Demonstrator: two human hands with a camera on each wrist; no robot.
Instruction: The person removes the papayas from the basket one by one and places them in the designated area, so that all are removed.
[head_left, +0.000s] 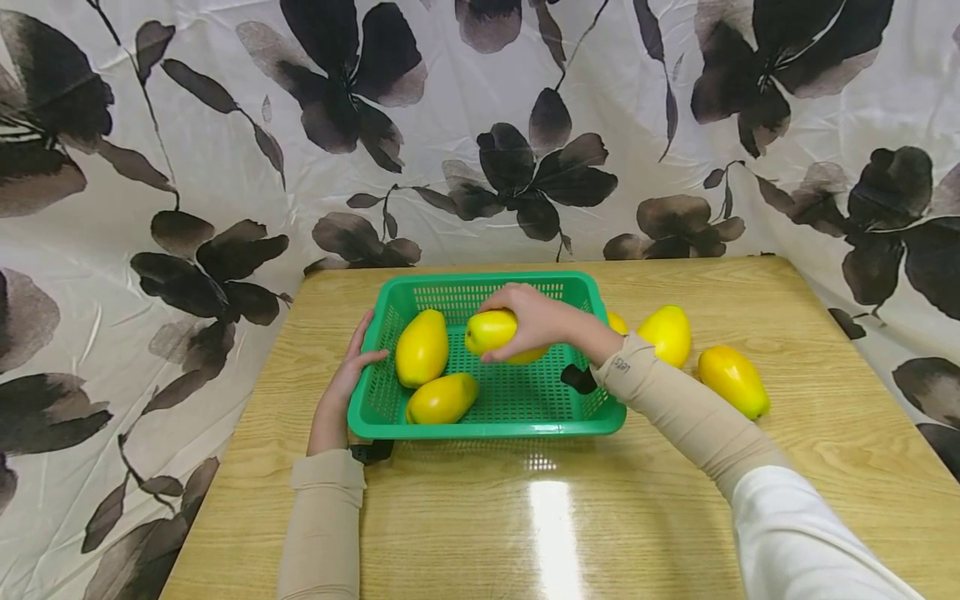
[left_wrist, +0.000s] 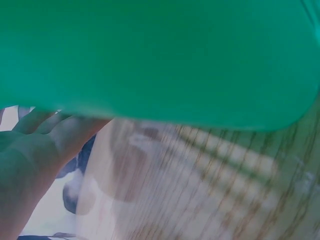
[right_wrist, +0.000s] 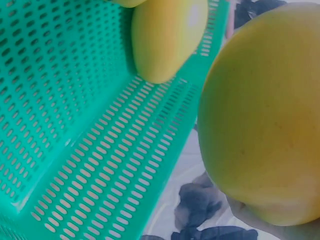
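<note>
My right hand grips a yellow mango over the middle of the green basket, thumb on the near side and fingers over the top. Up close in the right wrist view, that mango fills the right side. Two more mangoes lie in the basket's left part: one upright along the left wall, another slanted near the front. At the basket's left end, my left hand holds the rim, thumb over it and fingers along the outside. The left wrist view shows those fingers partly hidden by the rim.
To the right of the basket, a mango and another with a greenish tip lie on the wooden table. A third peeks out behind my right wrist. Floral cloth hangs behind the table.
</note>
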